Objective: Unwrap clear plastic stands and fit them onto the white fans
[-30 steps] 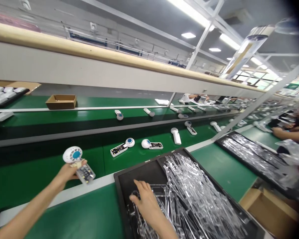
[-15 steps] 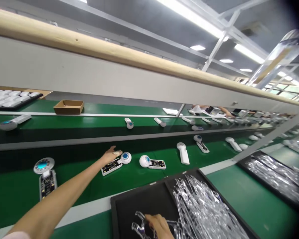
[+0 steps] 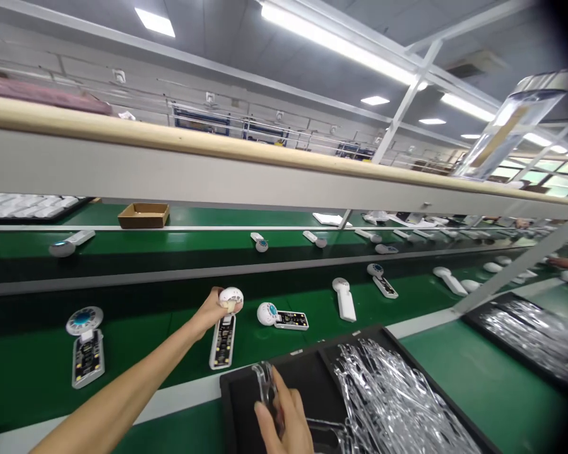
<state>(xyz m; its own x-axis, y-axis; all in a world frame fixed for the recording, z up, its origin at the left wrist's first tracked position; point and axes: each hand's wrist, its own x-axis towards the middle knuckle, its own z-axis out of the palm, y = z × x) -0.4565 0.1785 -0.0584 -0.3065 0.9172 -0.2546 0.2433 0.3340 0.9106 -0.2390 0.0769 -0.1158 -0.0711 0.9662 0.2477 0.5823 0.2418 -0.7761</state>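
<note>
My left hand (image 3: pixel 212 313) is closed on the round head of a white handheld device (image 3: pixel 223 343). Its open handle shows a dark circuit board and points toward me over the green belt. A finger seems to have pale tape or a cover on it. Above the black tray (image 3: pixel 236 403), my right hand (image 3: pixel 288 416) grips a clear plastic part (image 3: pixel 265 384), upright between thumb and fingers. A heap of similar clear parts (image 3: pixel 397 397) fills the tray's right compartment. Another open device (image 3: pixel 284 316) lies just right of my left hand, and one more (image 3: pixel 87 347) lies to the left.
Closed white devices (image 3: pixel 344 299) lie farther right on the belt. Beyond a divider runs a second belt with more devices and a small cardboard box (image 3: pixel 143 215). A long beam (image 3: pixel 246 176) crosses above; a slanted post (image 3: pixel 520 261) and a second tray (image 3: pixel 525 334) stand right.
My left hand has taken the device by its head, and its handle has swung round toward me. My right hand has raised a clear part from the tray. The view has tilted upward.
</note>
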